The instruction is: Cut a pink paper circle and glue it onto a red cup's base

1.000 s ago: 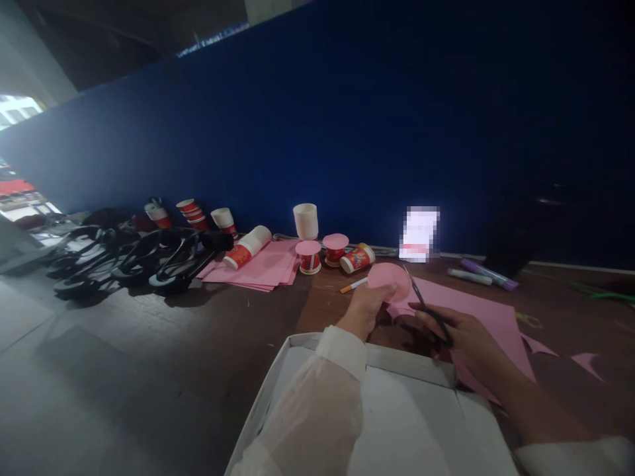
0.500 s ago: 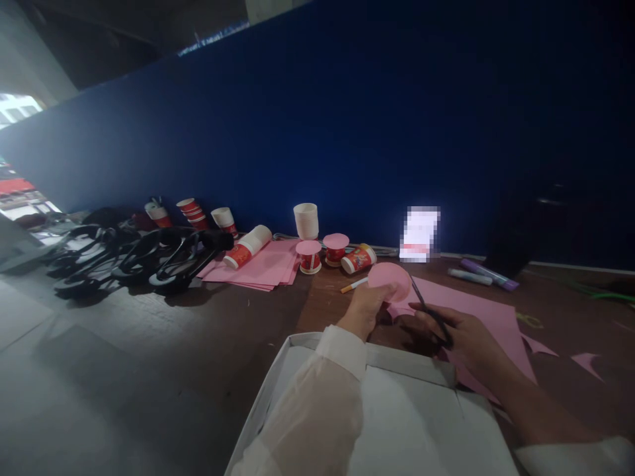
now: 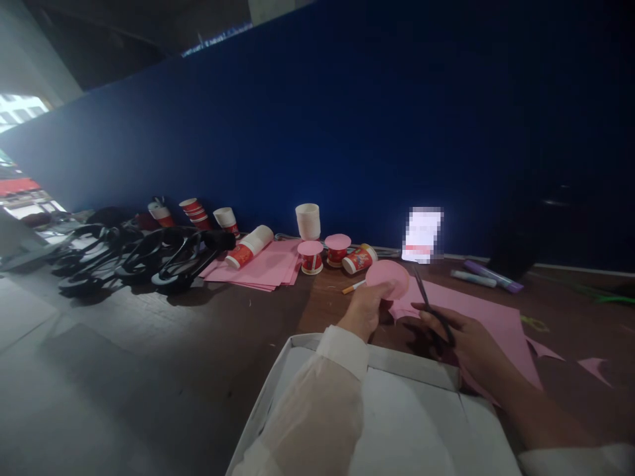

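My left hand (image 3: 368,307) pinches a round pink paper disc (image 3: 387,277), thumb on top, above the brown tabletop. A pair of dark scissors (image 3: 430,301) is in my right hand (image 3: 464,334), its blades pointing up beside the disc's right edge. Beneath my right hand lies a larger pink paper sheet (image 3: 489,324). To the left of the disc, a red patterned paper cup (image 3: 360,259) rests on its side. Two short red cups, one at the front (image 3: 311,262) and one behind (image 3: 337,254), each carry a pink disc on top.
A white box (image 3: 407,423) stands in front of me under my forearms. Pink sheets (image 3: 275,261) with paper cups (image 3: 251,246) on them lie left, beside black headsets (image 3: 173,264). Along the blue partition (image 3: 322,132) are a lit phone (image 3: 421,235) and markers (image 3: 491,274). Pink scraps (image 3: 595,369) lie right.
The scissors have drawn slightly right, away from the disc's edge. My left hand still holds the disc, now a little further left. The view has shifted slightly.
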Demonstrator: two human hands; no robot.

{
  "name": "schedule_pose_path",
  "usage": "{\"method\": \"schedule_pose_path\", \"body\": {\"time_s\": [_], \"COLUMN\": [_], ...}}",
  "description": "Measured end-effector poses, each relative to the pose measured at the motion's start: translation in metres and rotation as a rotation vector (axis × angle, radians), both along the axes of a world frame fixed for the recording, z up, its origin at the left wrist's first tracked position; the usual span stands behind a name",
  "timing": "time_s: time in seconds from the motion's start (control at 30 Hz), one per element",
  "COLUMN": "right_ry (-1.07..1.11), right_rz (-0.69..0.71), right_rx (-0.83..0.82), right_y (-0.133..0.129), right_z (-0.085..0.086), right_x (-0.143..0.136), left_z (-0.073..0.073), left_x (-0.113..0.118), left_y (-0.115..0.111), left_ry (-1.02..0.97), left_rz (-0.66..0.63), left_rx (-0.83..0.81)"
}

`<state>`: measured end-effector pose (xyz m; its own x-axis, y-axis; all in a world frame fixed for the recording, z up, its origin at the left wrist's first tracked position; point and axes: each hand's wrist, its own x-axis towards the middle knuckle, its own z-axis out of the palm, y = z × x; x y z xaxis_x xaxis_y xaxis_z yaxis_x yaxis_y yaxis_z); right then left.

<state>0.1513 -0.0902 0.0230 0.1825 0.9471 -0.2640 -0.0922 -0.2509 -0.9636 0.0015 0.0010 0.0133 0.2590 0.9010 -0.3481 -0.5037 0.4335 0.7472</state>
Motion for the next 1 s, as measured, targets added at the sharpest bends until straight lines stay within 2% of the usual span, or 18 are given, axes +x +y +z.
{"method": "schedule_pose_path", "body": {"time_s": [0.2,0.37,0.47,0.67,0.8,1.0], "right_ry": [0.005,0.012,0.032,0.166,0.099,0.066], "right_rz": [-0.012,0.019,0.021,0.02,0.041,0.065], "right_rx": [-0.025,-0.001,0.015,-0.023,-0.012,-0.025], "right_y": [0.002,0.001,0.002,0.002,0.002,0.002], "right_z": [-0.001,-0.005,-0.006,-0.008,-0.01,-0.007], "right_x": [0.001,0.004,0.004,0.003,0.004,0.003], "left_z": [-0.008,-0.005,-0.003,-0.01,-0.012,-0.004], "left_x": [0.002,-0.001,-0.001,0.001,-0.001,-0.001], "left_y": [0.005,0.001,0.001,0.01,0.01,0.004], "left_ry": [-0.046,-0.022,0.042,0.154,0.129,0.11], "left_rz": [0.049,0.011,0.041,0.1,0.1,0.049], "left_rx": [0.15,0.138,0.119,0.113,0.153,0.193]}}
